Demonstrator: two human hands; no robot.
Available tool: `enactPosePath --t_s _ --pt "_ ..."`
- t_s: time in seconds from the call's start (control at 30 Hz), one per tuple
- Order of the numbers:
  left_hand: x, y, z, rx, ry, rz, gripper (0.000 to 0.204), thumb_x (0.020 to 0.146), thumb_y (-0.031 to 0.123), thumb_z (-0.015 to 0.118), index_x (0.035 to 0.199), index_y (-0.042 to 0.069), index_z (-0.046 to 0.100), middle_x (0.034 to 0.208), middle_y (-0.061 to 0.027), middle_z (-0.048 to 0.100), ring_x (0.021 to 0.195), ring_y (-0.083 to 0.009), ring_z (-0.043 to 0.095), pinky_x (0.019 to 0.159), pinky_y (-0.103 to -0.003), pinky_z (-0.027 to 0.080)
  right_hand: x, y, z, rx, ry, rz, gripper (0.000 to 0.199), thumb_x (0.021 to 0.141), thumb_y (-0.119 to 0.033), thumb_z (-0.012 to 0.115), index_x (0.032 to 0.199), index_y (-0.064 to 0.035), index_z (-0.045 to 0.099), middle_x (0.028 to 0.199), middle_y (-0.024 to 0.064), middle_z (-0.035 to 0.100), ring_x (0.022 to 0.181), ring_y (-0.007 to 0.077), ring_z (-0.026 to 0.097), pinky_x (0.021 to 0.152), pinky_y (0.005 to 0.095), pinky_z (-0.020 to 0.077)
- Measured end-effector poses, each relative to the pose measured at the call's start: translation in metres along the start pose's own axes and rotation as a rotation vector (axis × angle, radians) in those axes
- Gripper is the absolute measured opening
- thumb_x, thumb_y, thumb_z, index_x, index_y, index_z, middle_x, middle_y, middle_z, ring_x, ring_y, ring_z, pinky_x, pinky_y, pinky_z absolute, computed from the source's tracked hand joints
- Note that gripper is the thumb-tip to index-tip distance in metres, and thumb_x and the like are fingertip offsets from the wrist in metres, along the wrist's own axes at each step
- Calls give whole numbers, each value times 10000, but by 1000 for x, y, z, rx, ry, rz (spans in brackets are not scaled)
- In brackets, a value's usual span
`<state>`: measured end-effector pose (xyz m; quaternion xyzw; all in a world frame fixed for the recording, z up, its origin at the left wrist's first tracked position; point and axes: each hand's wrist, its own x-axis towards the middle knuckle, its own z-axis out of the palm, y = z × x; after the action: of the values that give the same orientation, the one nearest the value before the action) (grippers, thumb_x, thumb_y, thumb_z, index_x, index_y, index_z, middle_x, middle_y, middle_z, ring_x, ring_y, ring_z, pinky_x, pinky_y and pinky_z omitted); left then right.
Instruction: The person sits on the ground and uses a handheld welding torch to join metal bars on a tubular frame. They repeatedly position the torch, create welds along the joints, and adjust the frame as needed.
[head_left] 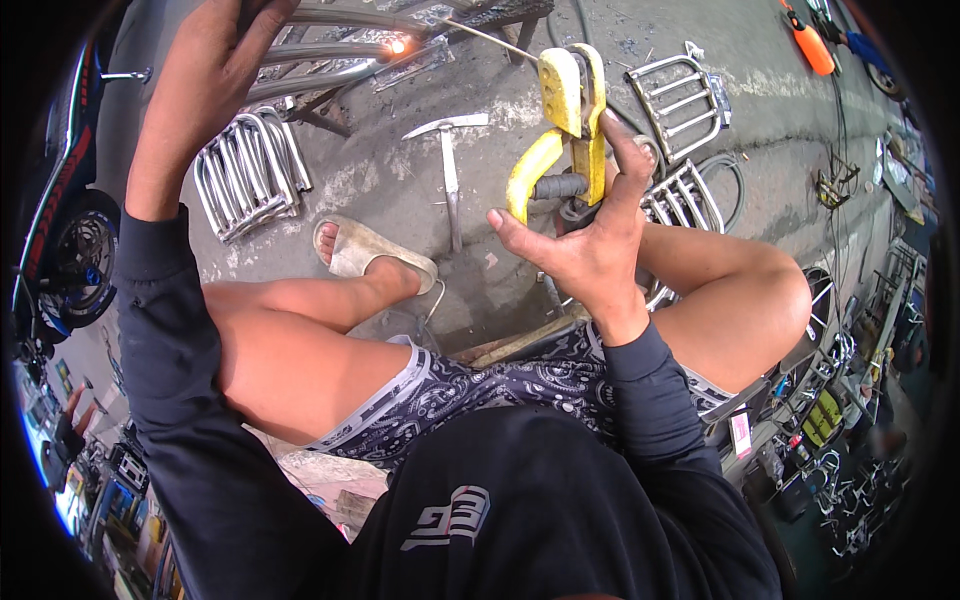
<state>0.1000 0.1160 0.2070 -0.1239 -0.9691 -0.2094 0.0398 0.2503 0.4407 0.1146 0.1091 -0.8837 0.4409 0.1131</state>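
Note:
My right hand [590, 240] grips a yellow electrode holder [565, 120] by its dark handle. A thin welding rod [490, 38] runs from its jaws up and left to a glowing orange spot [397, 45] on a metal tube frame [330, 50]. At the top left, my left hand [215, 60] rests on the curved steel tubes of that frame, fingers spread over them. I sit low, knees bent, one foot in a pale sandal [365, 250] on the concrete.
A chipping hammer [450, 150] lies on the concrete floor ahead. Bent steel tube pieces [245, 170] are stacked at left; metal racks [680, 90] lie at right. A motorcycle wheel [80, 260] stands at far left. An orange tool [810, 45] lies at top right.

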Motion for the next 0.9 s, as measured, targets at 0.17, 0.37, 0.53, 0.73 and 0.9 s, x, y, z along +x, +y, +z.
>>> enactPosePath --t_s 0.17,0.37,0.53,0.73,0.9 --pt "-6 -28 7 -41 -36 183 495 1142 266 634 1574 55 514 1309 -240 721 1195 -359 715 1053 -403 518 -2 -4 1 227 -51 160 1214 710 -220 1042 1632 -23 277 1477 260 587 1268 314 690 1030 416 604" --pt "-7 -33 6 52 -29 198 503 1130 288 652 1555 57 516 1256 -255 730 1137 -407 724 1005 -439 538 3 5 4 103 -13 24 1209 721 -217 1038 1635 -19 272 1475 261 586 1197 304 730 970 399 627" --pt "-8 -26 6 18 -30 174 512 1113 293 680 1545 62 530 1231 -249 738 1128 -406 722 1001 -447 541 4 3 6 243 -63 163 1197 728 -224 1034 1634 -12 281 1506 257 558 1240 319 708 967 414 628" --pt "-7 1 4 4 -37 132 421 1098 245 676 1449 44 558 1189 -207 727 1070 -342 698 956 -424 556 8 5 6 32 -30 -7 1202 713 -249 1041 1632 -8 305 1534 252 533 1260 340 691 1034 432 602" --pt "-14 34 7 107 6 81 240 1069 127 670 1259 -3 602 1051 -141 703 927 -218 682 844 -354 607 9 3 9 130 -55 153 1198 697 -287 1045 1619 -1 335 1532 251 533 1343 348 636 1115 449 553"
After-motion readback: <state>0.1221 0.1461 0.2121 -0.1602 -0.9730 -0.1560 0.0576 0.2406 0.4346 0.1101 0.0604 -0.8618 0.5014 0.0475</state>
